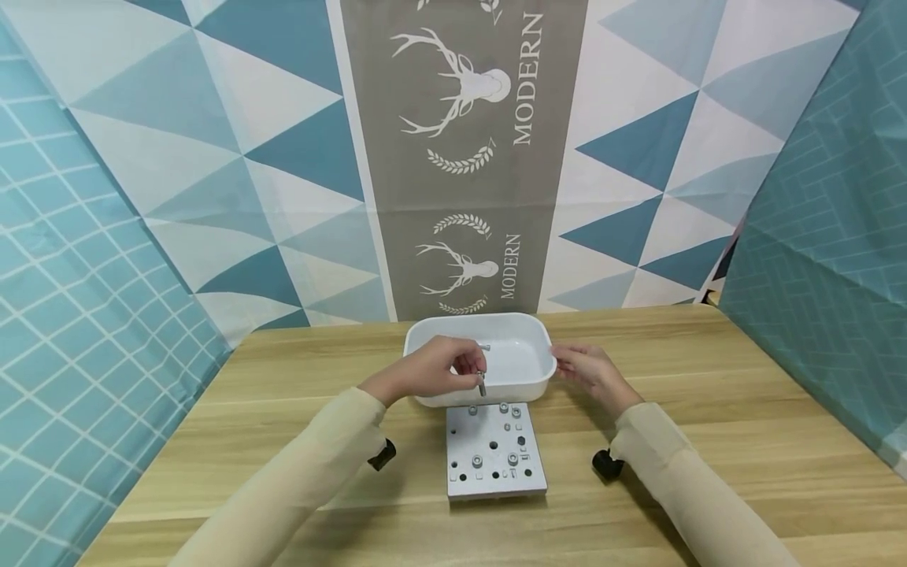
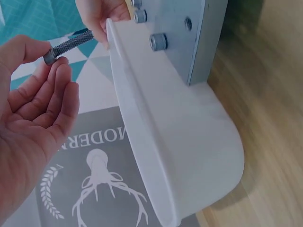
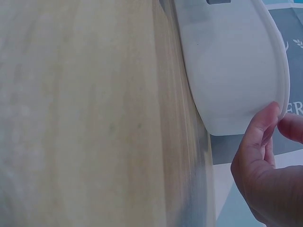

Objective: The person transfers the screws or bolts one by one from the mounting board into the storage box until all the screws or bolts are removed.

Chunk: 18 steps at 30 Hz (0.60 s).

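Between thumb and fingertips my left hand (image 1: pixel 445 368) pinches a socket head screw (image 2: pixel 71 44) by its head, its threaded shank pointing away from the fingers. In the head view this hand is above the near left side of a white plastic tub (image 1: pixel 520 390). My right hand (image 3: pixel 267 165) pinches the tub's rim at its right end, thumb on one side and fingers on the other. Another small screw (image 1: pixel 485 347) lies inside the tub. Just in front of the tub sits a metal plate (image 1: pixel 473 435) with several holes and several socket head screws (image 2: pixel 158 42) standing in it.
The wooden table (image 1: pixel 298 378) carries the tub and the plate. Behind it hangs a patterned cloth (image 1: pixel 468 181), with blue cloths at the left and right sides. A dark object sits beneath each wrist in the head view.
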Each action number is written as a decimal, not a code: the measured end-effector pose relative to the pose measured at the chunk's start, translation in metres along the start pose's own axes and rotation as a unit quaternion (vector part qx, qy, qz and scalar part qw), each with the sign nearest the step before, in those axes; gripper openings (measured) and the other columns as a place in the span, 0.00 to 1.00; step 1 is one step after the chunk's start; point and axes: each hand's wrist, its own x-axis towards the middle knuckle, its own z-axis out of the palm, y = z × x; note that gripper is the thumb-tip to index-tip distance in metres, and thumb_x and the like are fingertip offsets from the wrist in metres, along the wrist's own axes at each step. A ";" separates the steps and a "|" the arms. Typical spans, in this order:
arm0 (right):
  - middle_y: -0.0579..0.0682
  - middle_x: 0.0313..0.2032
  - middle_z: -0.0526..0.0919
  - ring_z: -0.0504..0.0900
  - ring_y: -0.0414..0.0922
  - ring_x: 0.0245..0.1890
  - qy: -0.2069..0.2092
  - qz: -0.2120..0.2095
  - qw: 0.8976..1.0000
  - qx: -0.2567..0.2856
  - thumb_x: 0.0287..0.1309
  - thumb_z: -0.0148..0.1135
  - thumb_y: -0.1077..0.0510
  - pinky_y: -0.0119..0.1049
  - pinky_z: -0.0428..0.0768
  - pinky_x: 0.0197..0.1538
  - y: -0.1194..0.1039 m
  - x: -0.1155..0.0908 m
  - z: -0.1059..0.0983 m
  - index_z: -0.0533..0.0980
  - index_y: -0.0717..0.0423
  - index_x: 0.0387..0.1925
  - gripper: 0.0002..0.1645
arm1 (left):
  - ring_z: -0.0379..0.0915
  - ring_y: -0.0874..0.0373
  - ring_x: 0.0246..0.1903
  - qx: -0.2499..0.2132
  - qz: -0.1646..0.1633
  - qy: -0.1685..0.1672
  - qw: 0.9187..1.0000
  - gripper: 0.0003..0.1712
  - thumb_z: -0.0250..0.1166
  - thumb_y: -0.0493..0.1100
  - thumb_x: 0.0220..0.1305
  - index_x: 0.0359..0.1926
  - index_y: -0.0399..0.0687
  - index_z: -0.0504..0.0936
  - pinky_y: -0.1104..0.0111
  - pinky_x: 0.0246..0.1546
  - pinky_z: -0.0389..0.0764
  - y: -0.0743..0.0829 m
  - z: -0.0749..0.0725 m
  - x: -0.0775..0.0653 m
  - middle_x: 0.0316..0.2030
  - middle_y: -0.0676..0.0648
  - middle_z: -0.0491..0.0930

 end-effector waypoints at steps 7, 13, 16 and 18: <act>0.41 0.26 0.81 0.78 0.34 0.27 0.004 0.002 1.000 -0.001 0.64 0.56 0.61 0.23 0.80 0.36 0.000 0.000 0.000 0.64 0.73 0.61 0.28 | 0.74 0.68 0.29 0.011 -0.001 0.004 1.000 0.03 0.62 0.36 0.59 0.35 0.42 0.79 0.77 0.37 0.79 -0.002 -0.009 0.005 0.29 0.48 0.82; 0.40 0.26 0.80 0.78 0.33 0.28 0.003 0.000 1.000 -0.004 0.64 0.56 0.61 0.23 0.80 0.37 0.000 -0.001 0.000 0.65 0.73 0.61 0.28 | 0.74 0.66 0.30 0.014 -0.012 0.007 1.000 0.03 0.62 0.37 0.60 0.36 0.42 0.79 0.77 0.36 0.78 -0.001 -0.014 0.008 0.29 0.48 0.82; 0.40 0.27 0.80 0.78 0.33 0.28 0.004 -0.002 1.000 -0.006 0.64 0.56 0.60 0.23 0.80 0.37 0.000 -0.001 0.000 0.65 0.73 0.61 0.29 | 0.74 0.66 0.30 0.016 -0.023 0.007 1.000 0.04 0.62 0.37 0.60 0.36 0.42 0.79 0.77 0.36 0.78 -0.003 -0.017 0.009 0.30 0.48 0.82; 0.40 0.26 0.80 0.78 0.33 0.28 0.005 -0.002 1.000 -0.005 0.64 0.56 0.61 0.23 0.80 0.37 0.000 -0.001 0.000 0.65 0.73 0.62 0.29 | 0.75 0.66 0.30 0.016 -0.028 0.010 0.999 0.04 0.62 0.37 0.60 0.36 0.42 0.80 0.77 0.37 0.78 -0.004 -0.019 0.010 0.30 0.48 0.83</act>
